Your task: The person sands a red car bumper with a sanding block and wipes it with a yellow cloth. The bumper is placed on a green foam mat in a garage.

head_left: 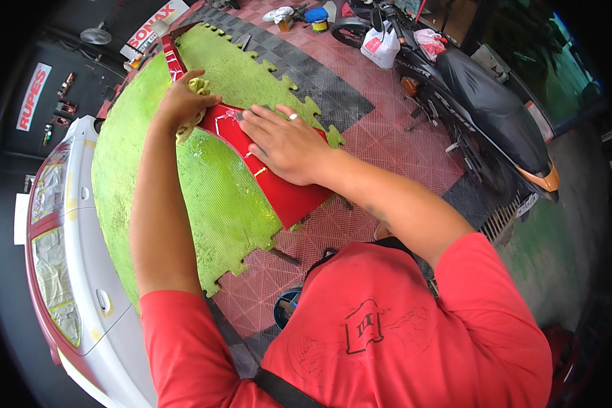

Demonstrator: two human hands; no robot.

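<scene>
A long, curved, glossy red car-body panel [296, 200] lies on a green foam mat [231, 187]. Its surface carries light scuffs and pale marks. My left hand [178, 105] is closed around a crumpled yellowish cloth [198, 87] beside the panel's narrow middle. Flat on the wider part of the panel rests my right hand [282, 144], fingers stretched out and a ring on one. A small grey piece [239, 115] shows at its fingertips; most of it is hidden under the hand.
A partly masked white and red car [92, 204] stands at the left. To the right is a black motorcycle [483, 102] with a white bag [382, 46] hanging from it. Red and grey floor tiles [401, 129] surround the mat. A dark bucket [287, 307] sits near my body.
</scene>
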